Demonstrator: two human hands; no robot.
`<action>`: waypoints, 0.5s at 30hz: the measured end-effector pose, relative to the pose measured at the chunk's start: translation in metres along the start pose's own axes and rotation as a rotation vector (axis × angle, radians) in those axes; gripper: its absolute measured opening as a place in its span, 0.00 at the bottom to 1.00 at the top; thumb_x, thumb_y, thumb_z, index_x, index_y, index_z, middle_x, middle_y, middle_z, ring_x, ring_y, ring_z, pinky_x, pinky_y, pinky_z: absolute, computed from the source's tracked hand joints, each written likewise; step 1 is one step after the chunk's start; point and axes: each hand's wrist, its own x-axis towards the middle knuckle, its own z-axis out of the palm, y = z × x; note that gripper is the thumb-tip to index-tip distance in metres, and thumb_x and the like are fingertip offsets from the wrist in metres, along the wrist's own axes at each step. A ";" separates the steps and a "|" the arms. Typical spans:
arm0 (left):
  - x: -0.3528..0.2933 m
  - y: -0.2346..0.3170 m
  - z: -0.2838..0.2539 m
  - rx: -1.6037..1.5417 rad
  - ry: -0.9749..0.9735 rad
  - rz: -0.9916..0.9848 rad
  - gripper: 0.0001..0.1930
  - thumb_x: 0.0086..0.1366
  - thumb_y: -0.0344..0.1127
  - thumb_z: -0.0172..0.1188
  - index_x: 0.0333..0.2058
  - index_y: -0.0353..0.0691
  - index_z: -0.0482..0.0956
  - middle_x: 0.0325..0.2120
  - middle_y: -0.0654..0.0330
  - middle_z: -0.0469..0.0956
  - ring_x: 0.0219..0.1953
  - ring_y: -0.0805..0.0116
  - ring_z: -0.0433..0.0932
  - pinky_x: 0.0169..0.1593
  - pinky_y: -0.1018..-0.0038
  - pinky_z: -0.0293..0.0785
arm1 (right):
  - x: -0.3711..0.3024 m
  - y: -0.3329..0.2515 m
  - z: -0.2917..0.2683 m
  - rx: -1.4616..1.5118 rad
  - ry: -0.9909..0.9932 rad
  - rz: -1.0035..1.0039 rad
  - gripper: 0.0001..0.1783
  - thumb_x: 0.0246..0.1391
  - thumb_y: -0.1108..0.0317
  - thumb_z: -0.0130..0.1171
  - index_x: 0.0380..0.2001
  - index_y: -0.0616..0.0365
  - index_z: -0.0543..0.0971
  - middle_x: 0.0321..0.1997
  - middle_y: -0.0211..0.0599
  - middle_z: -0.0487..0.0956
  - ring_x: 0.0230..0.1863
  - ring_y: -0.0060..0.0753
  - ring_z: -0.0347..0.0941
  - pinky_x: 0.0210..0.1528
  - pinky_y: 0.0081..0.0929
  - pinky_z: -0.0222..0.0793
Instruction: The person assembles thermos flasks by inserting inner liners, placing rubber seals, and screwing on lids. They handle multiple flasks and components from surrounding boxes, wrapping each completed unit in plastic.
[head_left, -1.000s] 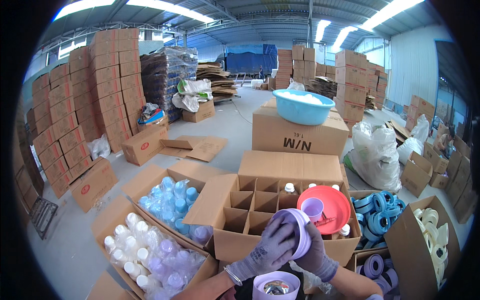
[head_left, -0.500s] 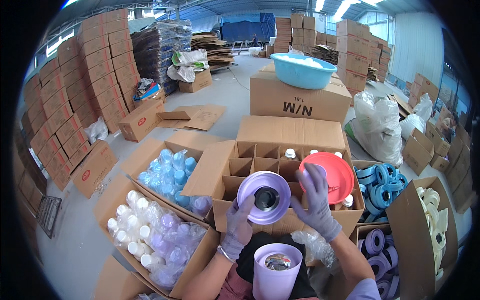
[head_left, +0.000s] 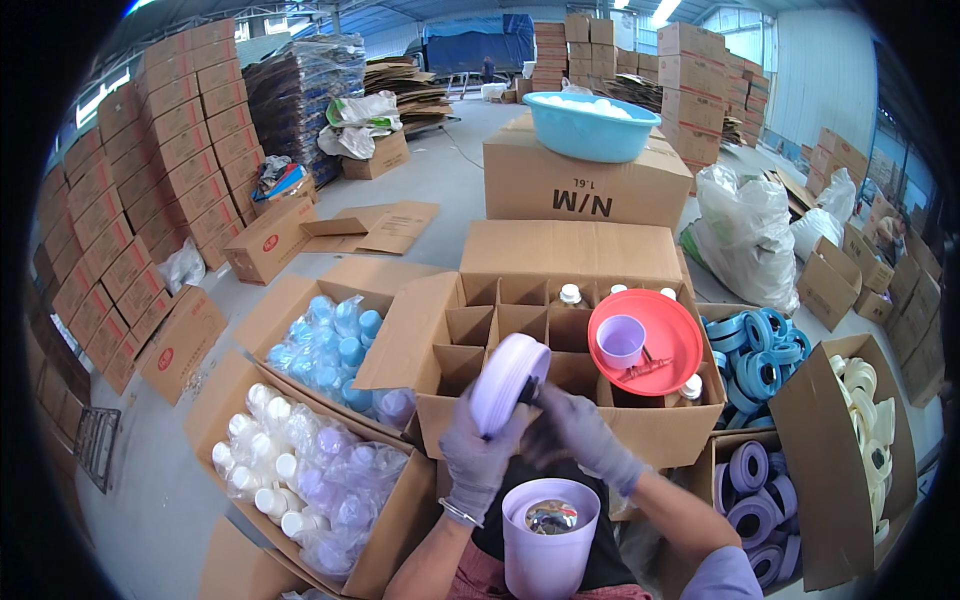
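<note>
My left hand point(head_left: 475, 445), in a grey-purple glove, grips a round purple plastic part point(head_left: 512, 378) with a black centre, now tipped nearly on edge. At its underside, beside the black piece point(head_left: 528, 391), is my gloved right hand point(head_left: 585, 435); motion smears its fingers, so its grip is unclear. Upright on my lap stands a purple cylindrical container point(head_left: 545, 555) with a shiny silver dome inside its mouth. A red round tray point(head_left: 672, 335) rests over the right part of the divided carton point(head_left: 560, 425), bearing a small purple cup point(head_left: 621, 341) and small red pieces.
White-capped bottles point(head_left: 570, 295) stand in some carton cells. To the left are boxes of bagged blue caps point(head_left: 350, 350) and white and purple caps point(head_left: 285, 467). Blue rings point(head_left: 760, 370), purple rings point(head_left: 750, 465) and cream parts point(head_left: 875, 450) fill boxes at right. A blue basin point(head_left: 590, 130) sits behind.
My right hand has come down from the cup on the red tray to the underside of the purple part. My left hand has tilted that part from facing me to nearly edge-on.
</note>
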 end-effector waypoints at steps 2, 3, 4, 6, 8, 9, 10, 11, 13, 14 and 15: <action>0.010 -0.005 -0.006 -0.039 0.008 -0.098 0.22 0.58 0.41 0.71 0.45 0.31 0.78 0.36 0.54 0.83 0.37 0.68 0.81 0.42 0.71 0.77 | 0.007 -0.004 -0.002 -0.093 -0.001 -0.092 0.35 0.49 0.65 0.67 0.59 0.61 0.68 0.54 0.59 0.70 0.53 0.57 0.73 0.52 0.41 0.74; 0.011 -0.005 -0.007 -0.110 -0.017 -0.152 0.22 0.59 0.40 0.71 0.45 0.31 0.78 0.36 0.54 0.83 0.37 0.69 0.81 0.42 0.71 0.77 | 0.011 -0.006 -0.005 -0.144 -0.003 -0.139 0.34 0.48 0.65 0.67 0.59 0.61 0.69 0.56 0.59 0.69 0.55 0.57 0.71 0.53 0.42 0.73; 0.011 -0.004 -0.008 -0.181 -0.042 -0.205 0.22 0.59 0.40 0.70 0.45 0.31 0.78 0.36 0.54 0.83 0.37 0.69 0.81 0.42 0.71 0.77 | 0.014 -0.008 -0.006 -0.195 -0.005 -0.187 0.34 0.47 0.65 0.67 0.58 0.61 0.69 0.58 0.59 0.67 0.56 0.57 0.70 0.54 0.42 0.72; 0.001 0.002 -0.003 -0.262 -0.070 -0.191 0.24 0.58 0.41 0.71 0.47 0.31 0.77 0.36 0.54 0.83 0.38 0.69 0.81 0.43 0.71 0.77 | 0.009 0.000 0.005 -0.315 -0.085 -0.292 0.32 0.46 0.69 0.66 0.57 0.59 0.69 0.61 0.56 0.64 0.58 0.62 0.66 0.59 0.46 0.68; -0.008 0.005 -0.001 0.046 -0.097 0.099 0.32 0.51 0.43 0.75 0.51 0.33 0.76 0.42 0.52 0.81 0.43 0.62 0.81 0.48 0.69 0.77 | 0.004 0.016 0.012 -0.066 -0.095 -0.090 0.28 0.50 0.70 0.62 0.56 0.59 0.71 0.54 0.51 0.73 0.52 0.55 0.73 0.56 0.39 0.72; -0.009 -0.006 -0.003 0.088 -0.129 0.224 0.36 0.50 0.44 0.77 0.55 0.33 0.74 0.45 0.49 0.80 0.48 0.55 0.81 0.52 0.67 0.76 | 0.003 0.023 0.012 -0.029 -0.239 0.028 0.24 0.55 0.67 0.60 0.55 0.59 0.72 0.51 0.48 0.76 0.50 0.49 0.76 0.55 0.36 0.73; -0.002 -0.015 -0.005 0.125 -0.144 0.446 0.37 0.49 0.44 0.77 0.55 0.34 0.74 0.47 0.49 0.79 0.50 0.52 0.80 0.53 0.66 0.76 | -0.001 0.020 0.012 0.755 -0.190 0.597 0.22 0.62 0.55 0.50 0.53 0.57 0.74 0.49 0.42 0.78 0.49 0.41 0.77 0.53 0.34 0.76; 0.005 -0.021 -0.005 0.159 -0.170 0.658 0.38 0.48 0.44 0.77 0.56 0.35 0.73 0.49 0.48 0.78 0.51 0.50 0.79 0.55 0.65 0.75 | 0.003 0.006 0.010 1.546 -0.075 1.169 0.27 0.69 0.44 0.39 0.51 0.55 0.76 0.48 0.37 0.80 0.48 0.32 0.79 0.50 0.32 0.78; -0.004 -0.011 -0.005 -0.068 -0.259 0.154 0.32 0.51 0.42 0.76 0.52 0.35 0.76 0.45 0.52 0.80 0.46 0.63 0.81 0.51 0.69 0.76 | -0.015 0.031 0.006 1.598 -0.283 1.062 0.26 0.68 0.44 0.44 0.52 0.55 0.75 0.45 0.39 0.81 0.46 0.31 0.79 0.50 0.33 0.78; 0.002 -0.010 -0.005 -0.109 -0.176 -0.042 0.30 0.52 0.41 0.76 0.51 0.34 0.77 0.42 0.55 0.81 0.43 0.68 0.80 0.48 0.71 0.76 | -0.003 0.007 -0.007 1.015 -0.210 1.031 0.25 0.66 0.49 0.51 0.53 0.58 0.74 0.49 0.44 0.78 0.48 0.31 0.77 0.51 0.34 0.76; 0.006 -0.010 -0.005 -0.146 -0.090 -0.237 0.28 0.53 0.41 0.75 0.50 0.33 0.77 0.40 0.57 0.81 0.39 0.73 0.79 0.46 0.74 0.76 | -0.008 0.005 0.005 0.530 -0.003 0.435 0.23 0.59 0.63 0.60 0.54 0.62 0.72 0.55 0.50 0.73 0.51 0.40 0.75 0.52 0.37 0.75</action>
